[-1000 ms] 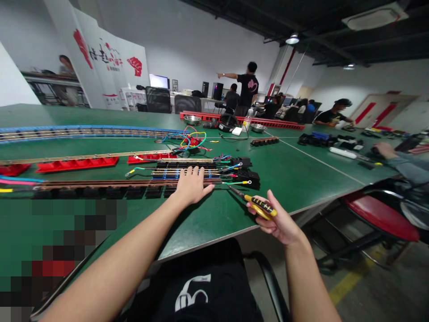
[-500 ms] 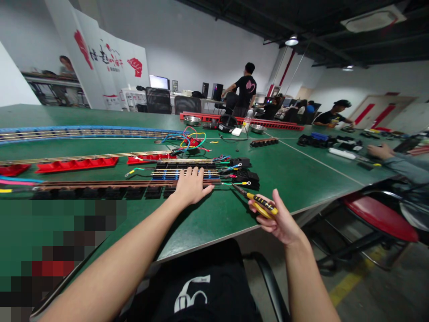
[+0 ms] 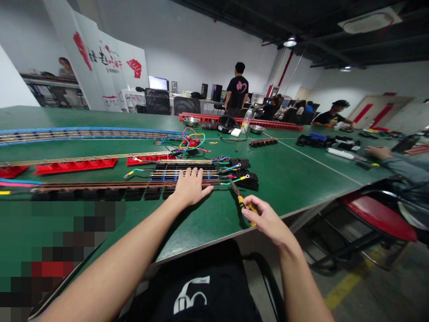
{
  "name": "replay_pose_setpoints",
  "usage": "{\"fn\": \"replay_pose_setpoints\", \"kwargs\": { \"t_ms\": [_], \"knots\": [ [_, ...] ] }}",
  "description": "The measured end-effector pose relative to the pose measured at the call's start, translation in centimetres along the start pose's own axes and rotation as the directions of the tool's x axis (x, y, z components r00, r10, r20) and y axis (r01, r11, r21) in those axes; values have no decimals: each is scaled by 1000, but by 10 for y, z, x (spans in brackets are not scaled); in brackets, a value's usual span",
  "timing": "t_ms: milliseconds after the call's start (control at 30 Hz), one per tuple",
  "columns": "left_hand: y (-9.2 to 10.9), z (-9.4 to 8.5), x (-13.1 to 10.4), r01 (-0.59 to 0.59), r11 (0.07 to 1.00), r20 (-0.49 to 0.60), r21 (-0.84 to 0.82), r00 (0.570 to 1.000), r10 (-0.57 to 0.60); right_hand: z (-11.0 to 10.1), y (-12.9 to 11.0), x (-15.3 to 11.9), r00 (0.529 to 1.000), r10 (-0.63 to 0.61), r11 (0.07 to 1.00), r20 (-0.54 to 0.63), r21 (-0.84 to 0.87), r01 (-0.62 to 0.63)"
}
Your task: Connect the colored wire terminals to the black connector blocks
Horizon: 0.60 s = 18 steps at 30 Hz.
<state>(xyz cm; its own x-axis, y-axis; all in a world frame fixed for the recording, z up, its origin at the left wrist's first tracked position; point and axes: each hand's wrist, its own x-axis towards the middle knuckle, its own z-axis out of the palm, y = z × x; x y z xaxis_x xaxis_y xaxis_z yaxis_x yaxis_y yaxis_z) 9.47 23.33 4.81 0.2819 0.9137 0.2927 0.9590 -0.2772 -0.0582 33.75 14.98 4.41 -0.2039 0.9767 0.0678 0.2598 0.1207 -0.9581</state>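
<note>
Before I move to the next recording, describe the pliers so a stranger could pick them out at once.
On the big green table, find the near edge, where the person's right hand is. It holds the pliers, dark nose pointing away from the person. Unlike the slim green wire near their tip, they have yellow-and-black handles.

The bare left hand [image 3: 189, 187] is resting on long, slim brown rails [image 3: 100, 184]; the right hand [image 3: 266, 220] is gripping yellow-and-black-handled metal pliers [image 3: 241, 201] beside a green-and-yellow ring-ended wire [image 3: 238, 180].
</note>
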Motion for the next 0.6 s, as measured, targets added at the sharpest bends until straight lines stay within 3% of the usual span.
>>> {"fn": "replay_pose_setpoints", "kwargs": {
  "t_ms": [133, 333, 600],
  "knots": [
    [0, 0, 0, -2, 1000, -7, 0, 1000, 2, 7, 4, 0, 993, -114, 968, -35, -230, 103],
    [0, 1, 0, -1, 1000, -2, 4, 1000, 1, 20, -5, -7, 980, -191, 814, -57, -568, 125],
    [0, 0, 0, -4, 1000, -5, -7, 1000, 4, 29, -16, -13, 982, -157, 721, -104, -692, 42]
  ]
}}
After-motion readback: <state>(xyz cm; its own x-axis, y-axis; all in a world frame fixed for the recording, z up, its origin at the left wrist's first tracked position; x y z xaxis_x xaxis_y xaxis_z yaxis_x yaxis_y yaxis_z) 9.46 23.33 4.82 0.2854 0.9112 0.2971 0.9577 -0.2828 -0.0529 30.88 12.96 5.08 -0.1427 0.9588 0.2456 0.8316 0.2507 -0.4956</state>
